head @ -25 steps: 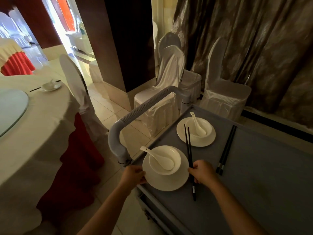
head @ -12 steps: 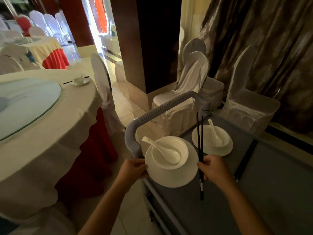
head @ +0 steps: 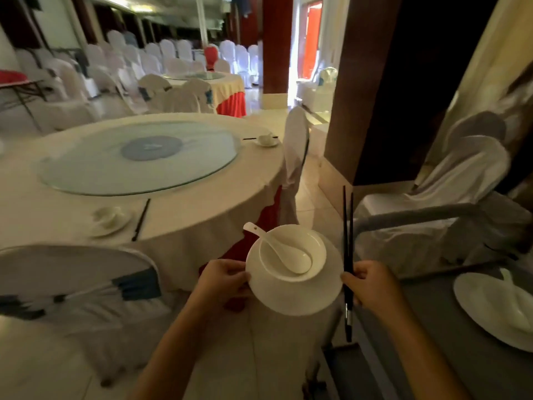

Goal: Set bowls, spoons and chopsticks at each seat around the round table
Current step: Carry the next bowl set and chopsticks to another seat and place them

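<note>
We find no readable writing on anything here. The bowl (head: 292, 252) with its spoon (head: 284, 251) sits on a white plate (head: 297, 287) carried in the air between the round table (head: 161, 203) and the grey cart (head: 450, 336). Our left hand (head: 222, 280) pinches the plate's left rim, thumb on top. Our right hand (head: 372, 285) curls around black chopsticks (head: 347, 255), held upright just beside the plate's right edge. The cream-clothed table carries a glass turntable (head: 138, 157) and two laid settings. White-covered chairs (head: 461, 180) stand around on a tiled floor (head: 259, 356).
</note>
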